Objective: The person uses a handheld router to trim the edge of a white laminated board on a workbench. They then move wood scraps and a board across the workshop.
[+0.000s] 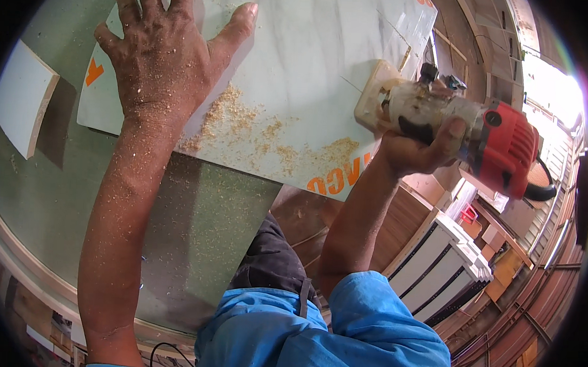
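A pale marble-patterned panel (292, 60) with orange print lies on a green-grey worktable (202, 212). Flat on its left part, fingers spread, my left hand (162, 62) presses down, dusted with wood shavings. My right hand (421, 149) is wrapped round the body of a red trim router (464, 125), whose pale base (378, 89) sits at the panel's right edge. The router's bit is hidden. Loose sawdust (244, 127) is strewn between my hands, and some clings to my left forearm.
A small white board (23, 99) rests at the far left of the worktable. To the lower right stands a stack of white panels with black strips (437, 266). Brown boards (396, 222) and a red plastic stool (468, 213) are beyond the table. Bright light enters at the upper right.
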The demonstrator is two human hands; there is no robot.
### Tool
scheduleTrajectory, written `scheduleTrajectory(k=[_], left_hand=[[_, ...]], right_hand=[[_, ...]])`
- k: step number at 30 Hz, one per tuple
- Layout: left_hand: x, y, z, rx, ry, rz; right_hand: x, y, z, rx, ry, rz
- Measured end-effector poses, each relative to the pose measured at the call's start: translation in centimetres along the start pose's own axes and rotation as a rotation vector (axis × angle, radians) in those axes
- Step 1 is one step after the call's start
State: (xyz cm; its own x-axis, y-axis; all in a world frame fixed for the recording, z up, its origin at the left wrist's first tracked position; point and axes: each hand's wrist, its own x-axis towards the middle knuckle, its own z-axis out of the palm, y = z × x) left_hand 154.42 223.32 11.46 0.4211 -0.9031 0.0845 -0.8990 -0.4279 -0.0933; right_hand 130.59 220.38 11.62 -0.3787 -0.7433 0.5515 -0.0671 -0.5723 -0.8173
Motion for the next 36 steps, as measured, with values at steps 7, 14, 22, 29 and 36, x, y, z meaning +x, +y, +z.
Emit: scheduleTrajectory(k=[7,14,22,29,36], left_hand=[[0.0,-0.1,0.0,-0.045,0.009,0.028],[0.0,-0.3,0.3,-0.061,0.023,0.036],[-0.1,-0.4,0.6,-0.057,0.034,0.034],[-0.2,0.9,-1.1,-0.091,-0.007,0.010],[1.8,-3.4,9.0,-0.302,0.348,0.277]], right_hand=[[4.9,3.5,2.0,-0.049,0.149,-0.029],[7.3,5.2,2.1,-0.023,0.068,-0.047],[8.4,6.2,2.4,-0.014,0.060,-0.087],[8.4,6.6,2.1,-0.005,0.085,-0.064],[8.7,5.7,3.1,0.019,0.086,-0.092]])
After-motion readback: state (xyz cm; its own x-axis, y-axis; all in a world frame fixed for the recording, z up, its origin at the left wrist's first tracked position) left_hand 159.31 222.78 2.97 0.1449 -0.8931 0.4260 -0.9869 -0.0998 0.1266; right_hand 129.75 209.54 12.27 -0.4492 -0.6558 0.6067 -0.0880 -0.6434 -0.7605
